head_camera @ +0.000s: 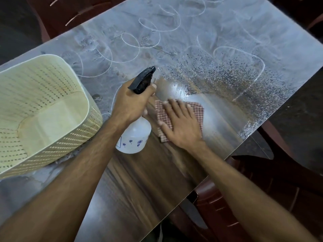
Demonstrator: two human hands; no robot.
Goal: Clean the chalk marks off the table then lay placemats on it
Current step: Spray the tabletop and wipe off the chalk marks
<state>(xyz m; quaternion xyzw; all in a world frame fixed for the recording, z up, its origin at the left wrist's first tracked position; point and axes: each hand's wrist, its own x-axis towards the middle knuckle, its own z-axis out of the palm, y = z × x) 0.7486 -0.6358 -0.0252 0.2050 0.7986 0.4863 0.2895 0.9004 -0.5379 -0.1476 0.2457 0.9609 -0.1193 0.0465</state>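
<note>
White chalk loops (150, 34) cover the far half of the glossy wooden table (139, 180). A patch of spray droplets (218, 72) lies right of centre. My left hand (132, 102) grips the neck of a white spray bottle (134, 137) with a black trigger head (143, 80), its nozzle pointing at the wet patch. My right hand (181, 124) lies flat, fingers spread, pressing a red-checked cloth (197, 110) onto the table just right of the bottle. The wood near me shows no chalk lines. No placemats are in sight.
A cream perforated plastic basket (40, 112) stands on the table at the left, close to my left forearm. Dark red chairs (262, 189) sit beyond the table's right edge, and another chair (73, 13) at the far left corner.
</note>
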